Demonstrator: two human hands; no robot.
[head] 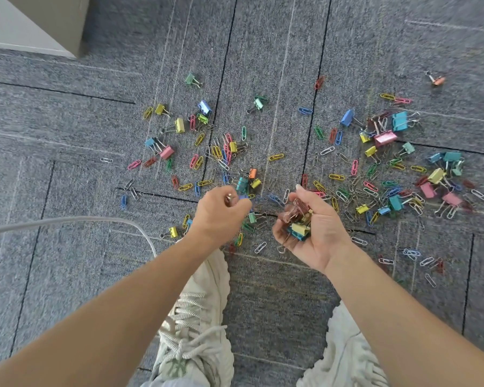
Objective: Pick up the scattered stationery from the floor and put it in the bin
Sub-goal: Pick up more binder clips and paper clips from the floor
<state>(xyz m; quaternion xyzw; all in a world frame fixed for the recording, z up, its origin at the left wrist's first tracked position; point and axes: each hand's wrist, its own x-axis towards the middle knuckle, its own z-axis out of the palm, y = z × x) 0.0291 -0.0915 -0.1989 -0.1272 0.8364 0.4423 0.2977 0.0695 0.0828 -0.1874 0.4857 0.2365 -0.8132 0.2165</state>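
Holder: the only thing holding anything is the right hand [316,233]. It is turned palm up and cupped, with the fingers curled loosely round a heap of clips [298,222]. The heap contains 1 yellow binder clip, at least 1 teal binder clip below it, and several pinkish wire paper clips on top. The exact number can't be read because the pieces overlap.

Left hand [221,213]: back up, fingers curled narrow. Thumb and fingertips pinch a small clip [229,196] that shows a silver glint. Its colour and type are too blurred to tell. The hand hovers low over the floor, just left of the right hand.

Rest of the stationery: lies loose on the grey carpet [95,177] in two loose clusters, one ahead and left of the hands, a denser one to the right.
- Binder clips [400,121]: roughly 30, in yellow, blue, teal, green, pink and orange. One orange clip lies well apart at far right.
- Paper clips [275,157]: many dozens in mixed colours plus bare silver. They are too tangled and blurred to count.

Other items: 2 pale lace-up shoes [196,317] below the arms. 1 grey cable [67,220] curves in from the left edge to near the left wrist.
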